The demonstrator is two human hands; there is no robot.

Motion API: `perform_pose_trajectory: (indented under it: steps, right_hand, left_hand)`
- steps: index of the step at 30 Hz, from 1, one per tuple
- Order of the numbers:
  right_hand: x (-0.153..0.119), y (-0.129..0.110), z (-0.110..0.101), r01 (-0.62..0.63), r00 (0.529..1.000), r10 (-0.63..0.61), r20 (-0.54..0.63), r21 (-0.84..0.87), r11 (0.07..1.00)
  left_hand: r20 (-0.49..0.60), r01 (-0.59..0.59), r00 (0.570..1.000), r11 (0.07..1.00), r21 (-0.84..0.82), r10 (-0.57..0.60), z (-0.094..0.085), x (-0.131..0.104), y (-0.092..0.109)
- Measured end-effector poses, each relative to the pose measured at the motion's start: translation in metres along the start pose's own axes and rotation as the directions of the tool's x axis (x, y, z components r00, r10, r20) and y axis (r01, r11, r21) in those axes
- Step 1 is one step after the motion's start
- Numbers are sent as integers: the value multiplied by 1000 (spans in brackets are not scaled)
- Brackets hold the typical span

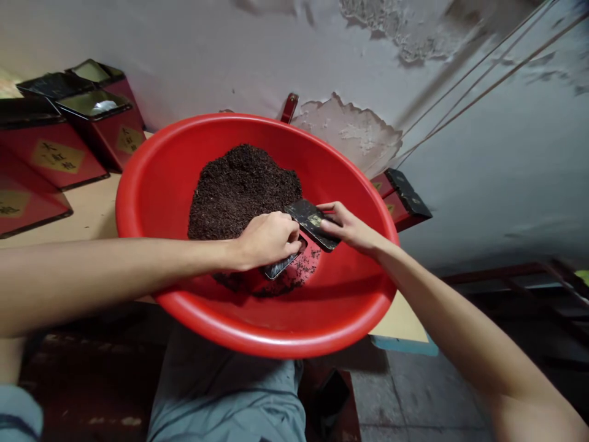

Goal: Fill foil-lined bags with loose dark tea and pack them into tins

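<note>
A large red basin (276, 344) holds a heap of dark, loose tea-like leaves (239, 190) at its back left, with scattered bits toward the front. My left hand (269, 239) is closed over a small dark-rimmed tin (280, 265) inside the basin, its fingers curled at the tin's opening. My right hand (340, 226) grips a worn black lid (313, 222), thumb and fingers on its right end. The lid is tilted beside the tin, near my left fingertips. Much of the tin is hidden under my left hand.
Red and black tins (69, 153) with yellow labels stand at the left on the table (94, 202), some open. Another red and black tin (405, 199) lies behind the basin's right rim. A peeling wall (276, 55) rises behind.
</note>
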State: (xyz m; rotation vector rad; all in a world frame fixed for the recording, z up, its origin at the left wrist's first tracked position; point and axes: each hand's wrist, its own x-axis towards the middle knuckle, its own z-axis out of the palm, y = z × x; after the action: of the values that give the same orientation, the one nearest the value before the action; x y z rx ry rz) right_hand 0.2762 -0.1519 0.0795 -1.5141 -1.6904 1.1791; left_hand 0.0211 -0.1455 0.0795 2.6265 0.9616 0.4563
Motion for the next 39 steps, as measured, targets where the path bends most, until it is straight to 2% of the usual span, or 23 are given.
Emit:
perform_pose_trajectory:
  steps: [3, 5, 8, 10, 12, 15, 18, 20, 22, 23, 25, 28, 32, 34, 36, 39]
  right_hand:
    - [2, 2, 7, 55, 975, -16, 223, -166, 985]
    - [2, 2, 13, 118, 944, -23, 329, -272, 955]
    - [6, 3, 23, 282, 912, -141, 386, -338, 898]
    - [8, 7, 26, 393, 881, -248, 403, -331, 858]
    - [9, 13, 29, 435, 852, -277, 444, -305, 847]
    - [9, 24, 31, 390, 823, -236, 517, -211, 896]
    - [11, 31, 34, 379, 801, -236, 551, -161, 911]
    - [16, 32, 35, 454, 786, -281, 551, -206, 867]
    - [20, 30, 34, 567, 758, -358, 545, -280, 775]
    - [21, 29, 33, 617, 741, -397, 541, -316, 721]
    - [20, 27, 32, 689, 707, -463, 535, -374, 621]
    - [15, 23, 29, 722, 688, -488, 537, -444, 530]
    - [10, 18, 29, 695, 717, -477, 508, -475, 540]
    - [11, 15, 32, 696, 718, -520, 463, -452, 558]
    - [15, 10, 37, 714, 700, -568, 434, -431, 551]
    - [23, 4, 50, 747, 664, -610, 432, -423, 513]
  left_hand:
    - [-18, -55, 998, 995, 89, 57, -1, -1, 3]
    - [20, -185, 983, 961, 204, 185, -1, -3, 7]
    - [135, -390, 921, 855, 341, 366, -2, -4, 17]
    - [187, -437, 899, 818, 374, 395, -4, -4, 21]
    - [227, -421, 906, 826, 374, 358, -8, -5, 22]
    - [277, -386, 913, 854, 349, 300, -16, -12, 20]
    - [265, -309, 939, 872, 380, 217, -22, -23, 25]
    - [257, -186, 963, 891, 413, 82, -24, -30, 33]
    - [270, -64, 961, 908, 415, -55, -26, -36, 39]
    - [285, -36, 954, 915, 402, -88, -27, -38, 39]
    - [321, -63, 945, 930, 361, -61, -30, -39, 33]
    - [354, -205, 930, 936, 287, 95, -35, -36, 5]
    - [349, -366, 891, 915, 169, 292, -43, -31, -41]
    - [342, -427, 868, 893, 142, 360, -45, -33, -54]
    - [310, -439, 875, 880, 184, 372, -45, -39, -55]
    - [243, -319, 940, 875, 365, 241, -39, -53, -38]
